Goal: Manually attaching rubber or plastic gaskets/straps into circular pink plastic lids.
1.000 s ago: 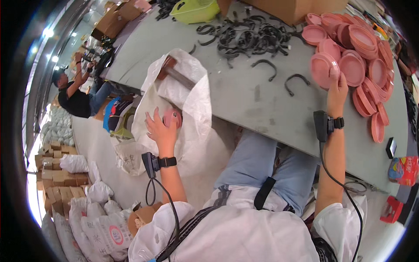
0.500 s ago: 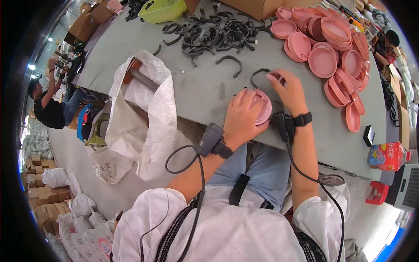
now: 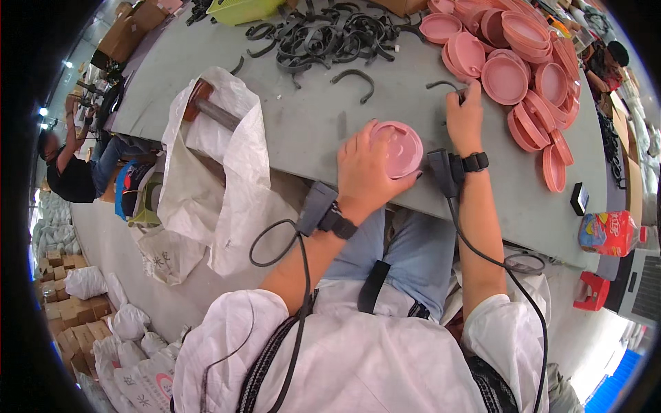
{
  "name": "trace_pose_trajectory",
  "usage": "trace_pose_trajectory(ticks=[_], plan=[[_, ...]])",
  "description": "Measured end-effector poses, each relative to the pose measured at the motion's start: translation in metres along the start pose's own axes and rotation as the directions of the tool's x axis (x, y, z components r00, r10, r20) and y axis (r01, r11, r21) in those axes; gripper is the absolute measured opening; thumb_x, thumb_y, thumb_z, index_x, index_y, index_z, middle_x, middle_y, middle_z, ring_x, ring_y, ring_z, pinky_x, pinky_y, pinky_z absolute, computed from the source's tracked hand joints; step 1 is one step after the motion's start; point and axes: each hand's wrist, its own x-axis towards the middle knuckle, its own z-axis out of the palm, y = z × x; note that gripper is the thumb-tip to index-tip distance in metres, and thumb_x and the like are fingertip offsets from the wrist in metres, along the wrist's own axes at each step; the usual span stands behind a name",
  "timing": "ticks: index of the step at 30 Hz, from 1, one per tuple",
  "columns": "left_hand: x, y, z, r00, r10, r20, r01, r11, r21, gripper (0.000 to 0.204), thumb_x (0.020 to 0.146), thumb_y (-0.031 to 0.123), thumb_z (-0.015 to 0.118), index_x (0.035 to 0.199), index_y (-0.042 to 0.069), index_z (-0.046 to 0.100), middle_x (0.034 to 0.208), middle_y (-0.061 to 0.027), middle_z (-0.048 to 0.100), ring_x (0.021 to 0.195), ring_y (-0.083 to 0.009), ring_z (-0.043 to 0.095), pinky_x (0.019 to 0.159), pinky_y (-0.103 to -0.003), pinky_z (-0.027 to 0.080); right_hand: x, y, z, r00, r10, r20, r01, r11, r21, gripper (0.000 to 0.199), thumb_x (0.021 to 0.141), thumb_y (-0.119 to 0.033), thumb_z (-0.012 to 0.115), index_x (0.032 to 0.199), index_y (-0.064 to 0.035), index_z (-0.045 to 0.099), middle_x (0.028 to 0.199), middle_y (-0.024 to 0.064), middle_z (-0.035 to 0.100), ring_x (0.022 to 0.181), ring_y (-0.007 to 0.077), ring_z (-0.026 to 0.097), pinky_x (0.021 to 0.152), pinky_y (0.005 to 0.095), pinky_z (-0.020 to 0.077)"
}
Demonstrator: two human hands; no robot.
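Observation:
My left hand (image 3: pixel 363 162) is closed around the edge of a round pink plastic lid (image 3: pixel 405 153) at the near edge of the table. My right hand (image 3: pixel 466 120), fingers pinched, grips a black curved plastic handle (image 3: pixel 441 84); part of it is hidden behind the fingers. That hand is close to the left side of a heap of round pink plastic lids (image 3: pixel 505 80). Farther off lies a tangled pile of black curved handles (image 3: pixel 330 38). One loose black handle (image 3: pixel 361 77) rests between that pile and my hands.
On the grey table (image 3: pixel 303 131), a white woven sack (image 3: pixel 241 162) with a hammer-like wooden tool (image 3: pixel 219 115) hangs over the left edge. A yellow-green basket (image 3: pixel 244 9) stands far left. A small black box (image 3: pixel 580 198) and a red package (image 3: pixel 606 233) sit at right.
My right hand has moved up and away with the black handle, toward the pink heap. My left hand has shifted slightly left, and more of the pink lid shows. The whole view has tilted slightly.

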Motion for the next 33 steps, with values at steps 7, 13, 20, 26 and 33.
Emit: trace_pose_trajectory(ticks=[7, 13, 20, 26, 33], plan=[[-0.002, -0.042, -0.012, 0.983, 0.149, 0.109, -0.108, 0.941, -0.321, 0.060, 0.062, 0.027, 0.081, 0.115, 0.009, 0.057, 0.139, -0.0205, 0.041, 0.114, -0.0382, 0.049, 0.096, -0.043, 0.041, 0.001, -0.023, -0.024, 0.936, 0.138, 0.325, -0.183, 0.977, 0.113, 0.030, 0.089, -0.021, 0.062, 0.106, 0.0033, 0.061, 0.071, 0.0036, 0.059, 0.068, 0.0107, 0.055, 0.061, 0.0271, 0.0427], [-0.003, -0.040, -0.016, 0.988, 0.091, 0.128, -0.037, 0.927, -0.373, 0.053, 0.061, 0.022, 0.082, 0.108, 0.008, 0.060, 0.137, -0.0169, 0.046, 0.113, -0.0363, 0.052, 0.094, -0.040, 0.044, -0.076, -0.065, -0.054, 0.840, -0.033, 0.542, -0.099, 0.972, 0.213, 0.020, 0.086, -0.016, 0.064, 0.102, -0.0034, 0.065, 0.080, 0.0054, 0.067, 0.074, 0.0168, 0.062, 0.079, 0.0302, 0.0463], [-0.002, -0.047, -0.016, 0.973, 0.120, 0.198, -0.016, 0.888, -0.460, 0.047, 0.062, 0.022, 0.082, 0.105, 0.012, 0.063, 0.138, -0.0185, 0.044, 0.112, -0.0354, 0.053, 0.095, -0.040, 0.043, -0.096, -0.066, -0.059, 0.616, -0.390, 0.684, 0.595, 0.800, -0.080, 0.018, 0.077, -0.014, 0.068, 0.096, -0.0134, 0.066, 0.086, 0.0011, 0.063, 0.092, 0.0199, 0.057, 0.099, 0.0439, 0.0340], [0.001, -0.059, -0.018, 0.967, 0.174, 0.188, -0.051, 0.848, -0.527, 0.033, 0.064, 0.017, 0.080, 0.095, 0.013, 0.070, 0.137, -0.0174, 0.046, 0.112, -0.0328, 0.054, 0.094, -0.038, 0.044, -0.090, -0.072, -0.061, 0.572, -0.420, 0.705, 0.665, 0.741, -0.099, 0.020, 0.076, -0.013, 0.068, 0.096, -0.0133, 0.065, 0.088, 0.0006, 0.061, 0.096, 0.0191, 0.055, 0.097, 0.0416, 0.0357], [0.010, -0.058, -0.020, 0.964, 0.167, 0.205, -0.041, 0.859, -0.510, 0.027, 0.061, 0.017, 0.081, 0.086, 0.014, 0.073, 0.127, -0.0108, 0.052, 0.110, -0.0296, 0.055, 0.091, -0.038, 0.045, -0.077, -0.061, -0.055, 0.556, -0.433, 0.709, 0.637, 0.770, -0.029, 0.019, 0.073, -0.011, 0.068, 0.091, -0.0108, 0.061, 0.095, 0.0023, 0.060, 0.099, 0.0214, 0.056, 0.089, 0.0381, 0.0382]])
